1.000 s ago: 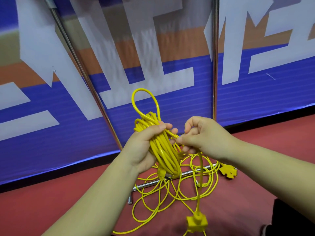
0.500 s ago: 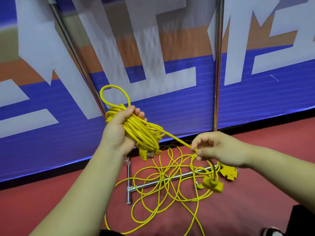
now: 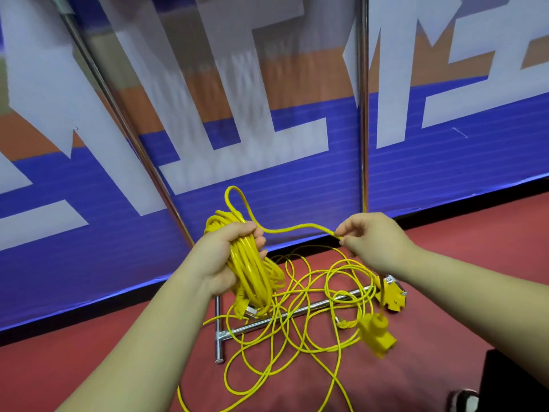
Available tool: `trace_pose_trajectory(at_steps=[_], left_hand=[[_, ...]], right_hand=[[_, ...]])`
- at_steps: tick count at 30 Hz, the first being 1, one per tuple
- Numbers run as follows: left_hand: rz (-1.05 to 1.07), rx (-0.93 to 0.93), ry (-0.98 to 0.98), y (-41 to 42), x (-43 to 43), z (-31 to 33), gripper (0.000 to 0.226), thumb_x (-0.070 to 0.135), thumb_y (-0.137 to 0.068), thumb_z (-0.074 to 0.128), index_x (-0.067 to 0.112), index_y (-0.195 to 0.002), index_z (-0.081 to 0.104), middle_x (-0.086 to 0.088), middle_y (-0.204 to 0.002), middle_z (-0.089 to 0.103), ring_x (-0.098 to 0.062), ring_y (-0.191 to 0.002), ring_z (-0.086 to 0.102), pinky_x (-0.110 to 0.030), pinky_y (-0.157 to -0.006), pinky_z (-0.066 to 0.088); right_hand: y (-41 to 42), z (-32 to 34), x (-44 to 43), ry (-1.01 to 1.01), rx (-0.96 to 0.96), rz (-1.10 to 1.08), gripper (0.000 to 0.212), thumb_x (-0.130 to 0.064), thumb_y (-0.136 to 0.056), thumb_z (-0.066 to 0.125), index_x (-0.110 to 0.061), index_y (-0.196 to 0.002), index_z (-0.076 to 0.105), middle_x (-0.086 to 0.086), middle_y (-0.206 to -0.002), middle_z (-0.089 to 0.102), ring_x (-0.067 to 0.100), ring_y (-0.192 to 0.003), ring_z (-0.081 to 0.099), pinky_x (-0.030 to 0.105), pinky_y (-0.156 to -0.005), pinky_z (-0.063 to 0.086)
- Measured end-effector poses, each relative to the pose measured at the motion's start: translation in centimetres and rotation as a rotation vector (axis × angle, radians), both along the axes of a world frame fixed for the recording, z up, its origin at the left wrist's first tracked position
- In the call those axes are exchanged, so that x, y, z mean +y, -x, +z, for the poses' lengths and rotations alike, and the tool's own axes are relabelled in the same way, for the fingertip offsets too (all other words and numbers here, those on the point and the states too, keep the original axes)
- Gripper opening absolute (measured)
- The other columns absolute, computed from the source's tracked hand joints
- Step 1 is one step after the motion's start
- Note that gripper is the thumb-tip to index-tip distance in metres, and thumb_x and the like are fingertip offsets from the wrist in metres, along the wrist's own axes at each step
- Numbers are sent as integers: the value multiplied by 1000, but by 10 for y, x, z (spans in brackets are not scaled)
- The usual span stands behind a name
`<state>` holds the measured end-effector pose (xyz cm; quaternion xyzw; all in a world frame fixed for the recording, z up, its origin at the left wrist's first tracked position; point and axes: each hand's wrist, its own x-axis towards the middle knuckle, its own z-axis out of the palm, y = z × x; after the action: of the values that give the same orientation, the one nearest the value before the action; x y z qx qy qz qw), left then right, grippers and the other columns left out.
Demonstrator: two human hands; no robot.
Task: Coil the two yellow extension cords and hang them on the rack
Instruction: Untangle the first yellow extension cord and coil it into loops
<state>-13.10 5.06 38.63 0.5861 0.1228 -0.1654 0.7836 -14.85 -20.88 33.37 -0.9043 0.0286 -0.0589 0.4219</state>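
Left grip [image 3: 222,263] is clamped round the coiled cord [image 3: 252,272], centre frame. A spare loop [image 3: 234,191] sticks up above the fist.

Right grip [image 3: 377,242] has finger and thumb pinched together on the free tail [image 3: 297,228], right of centre. Its socket end [image 3: 377,331] dangles below, motion-blurred.

Change in the last half second: the bundle has come back from upper left to centre. The right grip has risen from low right to level with the bundle. The tail, taut and sloping down before, now runs slack and roughly level between the grips.

My read: this is another wrap pass, taking the tail round the coil to lock it. Little tail is left, so cord one is nearly bundled.

Second cord [image 3: 297,322] is still a loose tangle on the red floor [image 3: 89,352], lower centre. It lies draped over the rack's base bar [image 3: 297,311], with its socket block [image 3: 393,297] by the bar's right end.

Nothing hangs on the rack upright [image 3: 363,129] in view, and the top rail is out of frame. I'd put the task well under half done.

Risk: the swinging socket end could snag the floor tangle.
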Motion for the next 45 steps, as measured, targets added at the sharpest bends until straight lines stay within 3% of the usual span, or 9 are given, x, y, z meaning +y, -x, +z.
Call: trace_pose_trajectory(at_steps=[5,11,15,18,21,27,34,39,45], left_hand=[[-71,-42,128,5,0,7,9,16,-79,65,10,-74,70,-3,-70,66,-14,-60,66,-32,-64,60],[-116,-101,181,10,-5,8,10,17,-76,63,12,-84,65,-7,-82,73,-22,-76,74,-34,-64,62],[-149,-174,148,15,-15,0,12,12,-76,63,8,-87,66,-17,-96,75,-34,-96,74,-43,-83,61],[-191,-320,38,20,-23,-10,11,6,-77,67,3,-86,74,-23,-99,73,-39,-104,70,-47,-93,56],[-261,-390,-74,26,-30,-13,27,8,-77,64,-9,-98,66,-25,-98,73,-34,-92,70,-52,-88,54],[-381,-295,-3,36,-41,-10,9,6,-76,66,7,-84,71,-23,-81,69,-34,-71,71,-48,-70,60],[-455,-249,118,39,-50,-3,23,11,-66,74,3,-87,69,-15,-71,57,-25,-58,58,-39,-67,55],[-380,-304,245,30,-40,16,48,14,-52,91,5,-89,63,-7,-66,54,-18,-55,54,-36,-63,55],[-241,-339,249,17,-15,25,37,11,-57,86,11,-87,64,-4,-68,58,-17,-56,58,-35,-64,57]], right_hand=[[9,6,0,372,97,265,21,-13,-87,62,-30,-91,75,-15,-70,62,8,-72,63,18,-66,44],[20,21,0,488,190,512,22,-14,-85,63,-29,-96,76,-8,-80,73,9,-73,69,31,-72,58],[29,38,5,338,209,688,17,-15,-89,68,-25,-100,75,-22,-63,65,-4,-61,62,11,-60,46],[36,52,7,138,182,747,17,-11,-90,70,-26,-97,74,-13,-70,68,-4,-61,61,10,-59,44],[40,67,8,-108,160,773,16,0,-90,68,-15,-93,68,-4,-73,71,6,-61,62,14,-57,46],[35,82,-6,-482,19,594,21,4,-92,63,-10,-91,48,20,-84,74,16,-62,62,22,-60,50],[21,62,-13,-606,43,501,17,-2,-94,62,-11,-93,48,20,-82,71,24,-71,62,25,-64,51],[16,46,-28,-420,185,606,27,-23,-88,71,-23,-81,46,19,-77,49,30,-67,37,40,-58,28],[17,35,-35,-324,210,564,18,3,-93,63,-10,-88,51,6,-88,71,15,-81,64,36,-80,50]])
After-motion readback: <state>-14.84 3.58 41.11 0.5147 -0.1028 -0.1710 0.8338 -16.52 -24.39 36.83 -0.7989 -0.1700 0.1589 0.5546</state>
